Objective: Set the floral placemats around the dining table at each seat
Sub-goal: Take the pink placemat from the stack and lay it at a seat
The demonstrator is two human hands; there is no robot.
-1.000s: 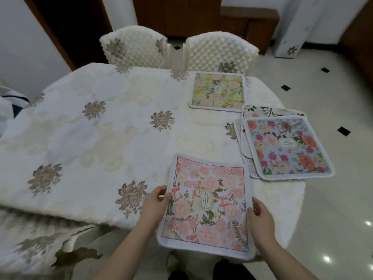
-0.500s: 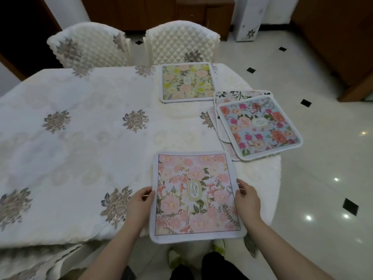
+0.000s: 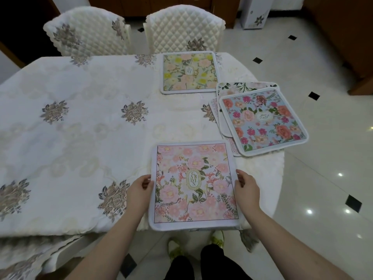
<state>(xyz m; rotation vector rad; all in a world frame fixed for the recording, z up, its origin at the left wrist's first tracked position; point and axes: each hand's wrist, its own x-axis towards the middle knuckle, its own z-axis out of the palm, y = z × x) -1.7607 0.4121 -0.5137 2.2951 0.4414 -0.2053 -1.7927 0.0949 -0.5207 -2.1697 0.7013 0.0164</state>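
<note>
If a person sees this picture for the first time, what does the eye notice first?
Probably the pink placemat at the near table edge, gripped at its sides by the left hand and right hand. Next, the blue placemat topping a stack at the right edge.

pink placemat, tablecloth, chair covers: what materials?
Pink placemat: probably printed fabric, matte, with a soft white bound edge. Tablecloth: woven cloth, slight sheen, embroidered-looking flowers. Chair covers: quilted padded fabric, diamond stitching.
</note>
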